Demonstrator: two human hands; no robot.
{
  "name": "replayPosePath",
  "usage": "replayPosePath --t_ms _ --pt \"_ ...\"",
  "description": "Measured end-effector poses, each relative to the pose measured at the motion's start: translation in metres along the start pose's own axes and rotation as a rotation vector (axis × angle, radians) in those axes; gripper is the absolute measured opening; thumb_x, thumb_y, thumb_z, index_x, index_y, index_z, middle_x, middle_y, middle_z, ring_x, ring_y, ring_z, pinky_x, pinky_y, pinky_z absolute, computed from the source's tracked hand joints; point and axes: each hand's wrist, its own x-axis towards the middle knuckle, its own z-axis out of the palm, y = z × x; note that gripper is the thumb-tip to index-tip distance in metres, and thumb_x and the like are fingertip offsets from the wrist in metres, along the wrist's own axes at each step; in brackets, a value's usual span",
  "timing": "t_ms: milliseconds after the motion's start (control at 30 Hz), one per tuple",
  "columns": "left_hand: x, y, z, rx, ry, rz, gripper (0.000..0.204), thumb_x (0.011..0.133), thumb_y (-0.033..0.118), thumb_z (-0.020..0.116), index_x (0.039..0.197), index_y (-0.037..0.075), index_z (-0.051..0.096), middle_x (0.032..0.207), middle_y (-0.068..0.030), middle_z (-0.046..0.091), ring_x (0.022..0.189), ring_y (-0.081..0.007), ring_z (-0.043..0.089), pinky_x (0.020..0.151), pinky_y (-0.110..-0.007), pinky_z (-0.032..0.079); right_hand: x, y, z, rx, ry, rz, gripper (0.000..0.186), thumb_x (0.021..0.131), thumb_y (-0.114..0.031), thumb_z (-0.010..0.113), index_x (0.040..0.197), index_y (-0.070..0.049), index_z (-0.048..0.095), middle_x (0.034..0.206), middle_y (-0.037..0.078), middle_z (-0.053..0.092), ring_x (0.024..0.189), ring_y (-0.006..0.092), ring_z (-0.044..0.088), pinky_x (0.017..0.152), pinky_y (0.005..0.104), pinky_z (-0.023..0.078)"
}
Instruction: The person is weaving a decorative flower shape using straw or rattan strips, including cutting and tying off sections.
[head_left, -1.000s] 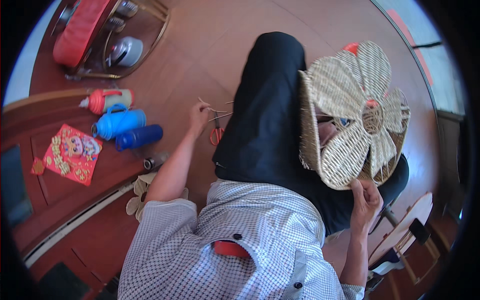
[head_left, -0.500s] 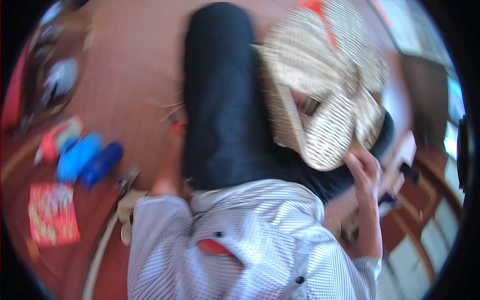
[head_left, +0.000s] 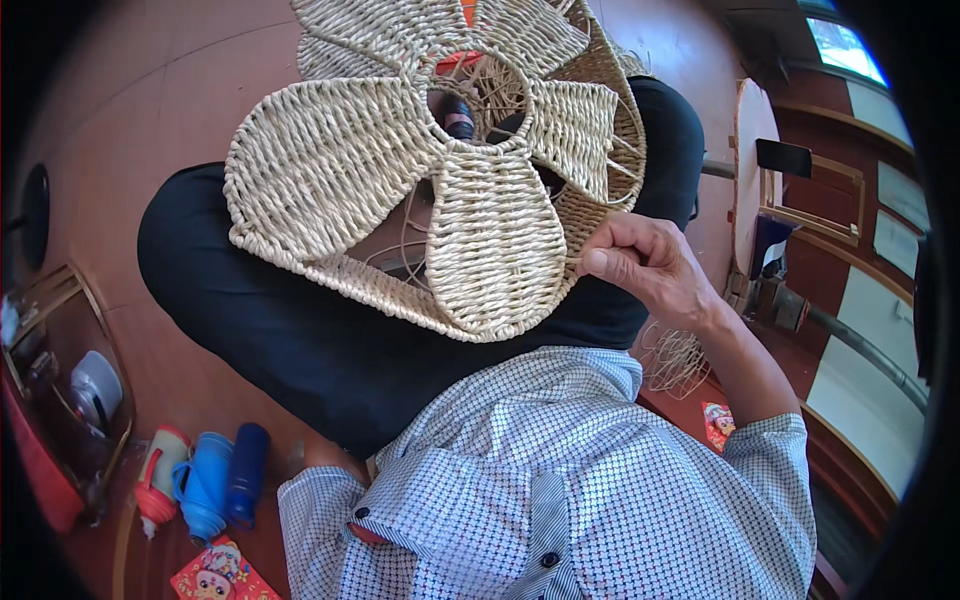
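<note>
Nearest, the checked shirt [head_left: 560, 480] fills the lower view, and the left hand is out of sight behind its sleeve, so that grip I cannot tell. Up from there, the right hand [head_left: 640, 265] is clenched, thumb and fingers pinching the right rim of the woven flower-shaped basket piece [head_left: 440, 170], likely to steady it. The piece rests tilted across the dark-trousered lap [head_left: 280, 330], lying left of and above that pinch. Beyond lies reddish floor [head_left: 130, 130].

Woven basket [head_left: 420, 170]: pale straw, flower-shaped with broad petal panels around an open centre, bare spokes showing; tilted, resting on the lap.
</note>
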Motion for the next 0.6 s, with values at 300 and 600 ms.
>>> replayPosePath --t_ms 300,600 --pt "-0.116 0.097 -0.083 -0.717 -0.123 0.049 0.025 0.107 0.036 0.077 0.106 0.014 0.066 0.092 -0.0047 0.072 0.083 -0.0183 0.071 0.07 -0.037 0.06 0.004 0.019 0.001 0.123 -0.005 -0.106 0.028 0.11 -0.027 0.075 0.102 0.0 0.076 0.075 -0.008 0.051 0.07 0.0039 0.042 0.062 0.0272 0.038" --pt "-0.333 0.222 -0.141 -0.717 -0.043 0.649 0.03 0.11 0.038 0.073 0.1 0.012 0.062 0.084 -0.0003 0.063 0.075 -0.012 0.062 0.058 -0.029 0.048 0.01 0.034 0.003 0.163 -0.001 -0.237 0.032 0.109 -0.029 0.075 0.099 0.001 0.073 0.077 -0.005 0.052 0.071 0.0055 0.044 0.063 0.0283 0.039"
